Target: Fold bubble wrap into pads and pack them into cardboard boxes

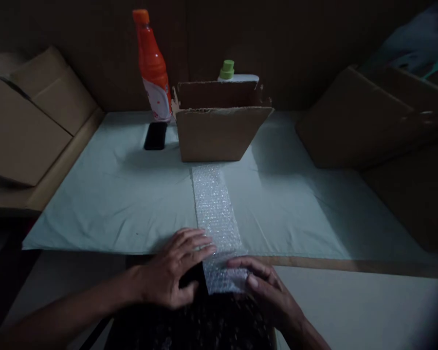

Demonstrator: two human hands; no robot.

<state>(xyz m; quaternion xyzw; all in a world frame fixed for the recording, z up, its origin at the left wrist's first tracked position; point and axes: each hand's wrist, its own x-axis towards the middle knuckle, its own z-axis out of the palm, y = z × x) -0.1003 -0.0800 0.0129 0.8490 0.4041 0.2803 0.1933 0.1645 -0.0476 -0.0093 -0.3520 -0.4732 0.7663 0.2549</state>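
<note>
A long strip of bubble wrap (217, 209) lies on the cloth, its near end hanging past the table's front edge. My left hand (175, 270) is open, fingers spread, with the fingertips on the strip's left edge. On the other side, my right hand (268, 289) is half curled with thumb and fingers apart. Its forefinger reaches over the strip's near end, and the thumb is at the right edge. Beyond the strip's far end stands an open cardboard box (215, 136) with torn rims; its inside floor is hidden.
A pale cloth (277, 209) covers the table. An orange bottle (155, 68) and a black phone (155, 135) are left of the box. Behind it shows a green-capped container (227, 70). Larger cardboard boxes (18, 126) flank the left side, and another carton (354, 121) stands right.
</note>
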